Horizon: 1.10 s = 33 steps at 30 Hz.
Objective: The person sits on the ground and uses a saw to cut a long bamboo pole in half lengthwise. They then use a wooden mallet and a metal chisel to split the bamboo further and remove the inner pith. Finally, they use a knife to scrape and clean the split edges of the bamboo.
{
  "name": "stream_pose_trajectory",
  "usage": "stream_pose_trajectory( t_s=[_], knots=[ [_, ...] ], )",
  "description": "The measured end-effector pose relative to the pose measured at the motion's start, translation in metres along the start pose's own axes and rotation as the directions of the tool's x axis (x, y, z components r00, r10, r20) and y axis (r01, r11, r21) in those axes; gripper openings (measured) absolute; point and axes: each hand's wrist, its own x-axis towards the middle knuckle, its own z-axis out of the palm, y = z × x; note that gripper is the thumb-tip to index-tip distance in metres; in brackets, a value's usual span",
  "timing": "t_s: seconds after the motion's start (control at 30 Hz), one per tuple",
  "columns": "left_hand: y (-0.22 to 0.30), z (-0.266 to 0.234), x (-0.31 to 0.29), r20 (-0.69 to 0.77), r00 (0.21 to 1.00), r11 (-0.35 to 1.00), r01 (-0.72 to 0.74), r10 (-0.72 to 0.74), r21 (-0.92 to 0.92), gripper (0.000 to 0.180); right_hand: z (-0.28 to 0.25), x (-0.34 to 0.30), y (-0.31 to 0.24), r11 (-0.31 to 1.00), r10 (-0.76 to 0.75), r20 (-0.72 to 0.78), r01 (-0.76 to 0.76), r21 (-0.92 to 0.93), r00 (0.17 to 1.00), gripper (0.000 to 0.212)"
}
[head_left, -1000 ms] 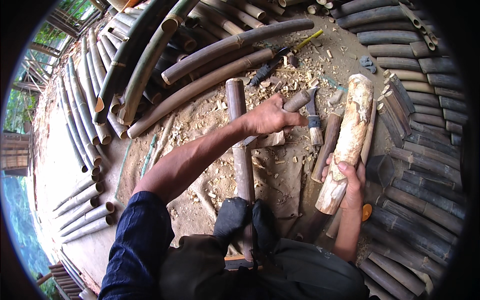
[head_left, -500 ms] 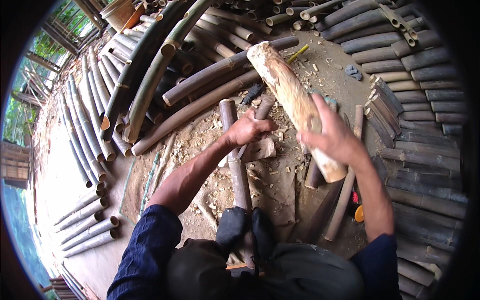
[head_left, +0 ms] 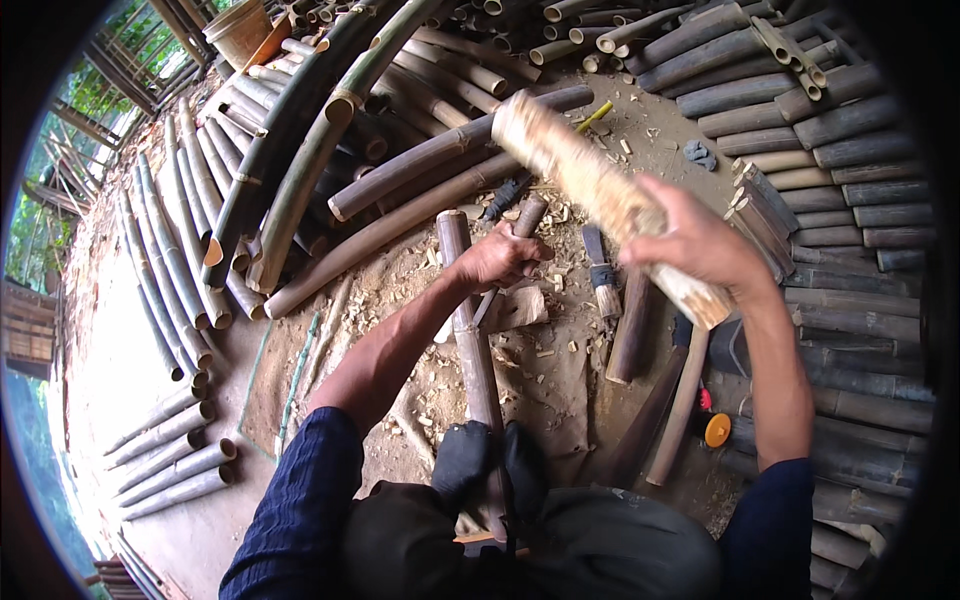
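My left hand point(head_left: 495, 257) is closed round a chisel-like tool with a round wooden handle point(head_left: 529, 214); its thin shaft slants down to an upright bamboo pole point(head_left: 482, 375). Whether the tip bites into the bamboo is hard to see. The pole stands between my two dark-covered feet point(head_left: 465, 460). In my right hand point(head_left: 690, 235) is a thick, pale wooden club point(head_left: 575, 170), gripped near its lower end and blurred at its far end. The club is raised up and to the right of the tool's handle, apart from it in the picture.
Wood chips point(head_left: 420, 340) litter the ground. A bladed tool with a bound handle point(head_left: 603, 280) lies right of my left hand, beside a short bamboo piece point(head_left: 632, 330). Long bamboo poles point(head_left: 410, 165) lie at the far left; stacked bamboo lengths point(head_left: 850, 300) line the right side.
My right hand has shifted to the right with the club, whose lower end moved right and up. My left hand stays almost where it was, still closed on the tool.
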Motion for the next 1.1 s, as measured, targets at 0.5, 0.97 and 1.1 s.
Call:
stream_pose_trajectory(
  t_s=[0.5,0.97,1.1],
  knots=[
    [0.002,0.027,0.022,-0.233,0.972,0.901,0.124,-0.027,0.416,0.02,0.025,-0.007,0.053,0.97,0.058,-0.141,-0.023,0.24,0.988,0.08],
    [-0.05,0.035,0.09,-0.217,0.976,0.822,0.106,0.022,0.56,0.043,0.016,-0.088,0.027,0.725,0.108,-0.398,0.202,0.659,0.911,0.04],
    [0.019,-0.007,0.052,-0.107,0.994,0.994,-0.042,0.032,-0.1,0.031,0.047,-0.101,0.058,0.695,0.205,-0.428,0.177,0.697,0.88,0.05]
  ],
)
